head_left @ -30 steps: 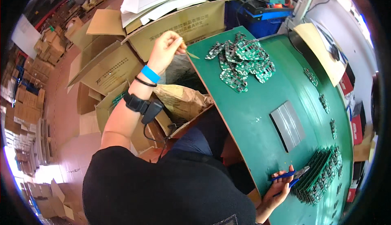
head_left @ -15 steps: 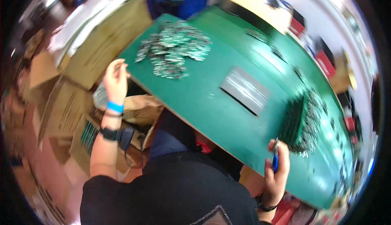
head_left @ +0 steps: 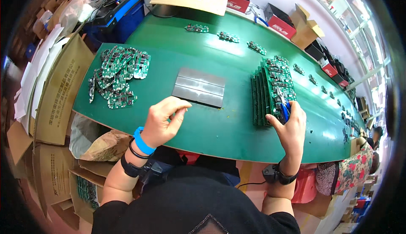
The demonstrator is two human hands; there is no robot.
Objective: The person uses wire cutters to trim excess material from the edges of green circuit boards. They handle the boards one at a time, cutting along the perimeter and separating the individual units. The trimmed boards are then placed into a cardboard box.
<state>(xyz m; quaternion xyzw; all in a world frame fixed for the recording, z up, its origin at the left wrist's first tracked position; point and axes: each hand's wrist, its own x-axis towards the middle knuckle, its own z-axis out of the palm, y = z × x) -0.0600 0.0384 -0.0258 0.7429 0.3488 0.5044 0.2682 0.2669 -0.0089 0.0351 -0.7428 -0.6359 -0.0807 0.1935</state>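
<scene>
My left hand [head_left: 164, 119] hovers over the green table [head_left: 211, 128], fingers loosely curled with nothing in them, just in front of a grey striped pad [head_left: 198, 87]. My right hand [head_left: 289, 126] grips blue-handled cutters [head_left: 284, 105], whose tip rests on a stack of green circuit boards [head_left: 270, 88]. A loose heap of cut green circuit boards [head_left: 116, 75] lies at the table's left end. A blue band and a black strap sit on my left wrist, a black strap on my right.
Small board pieces [head_left: 228, 36] run in a row along the far side. Cardboard boxes [head_left: 59, 94] and a brown bag [head_left: 103, 147] stand at the left below the table edge. Red and black boxes [head_left: 279, 20] line the back wall. Another person's sleeve [head_left: 347, 170] shows at right.
The view swung from the left end onto the table middle. My left hand came from the left edge near the boxes to the grey pad. My right hand stays at the board stack with the cutters.
</scene>
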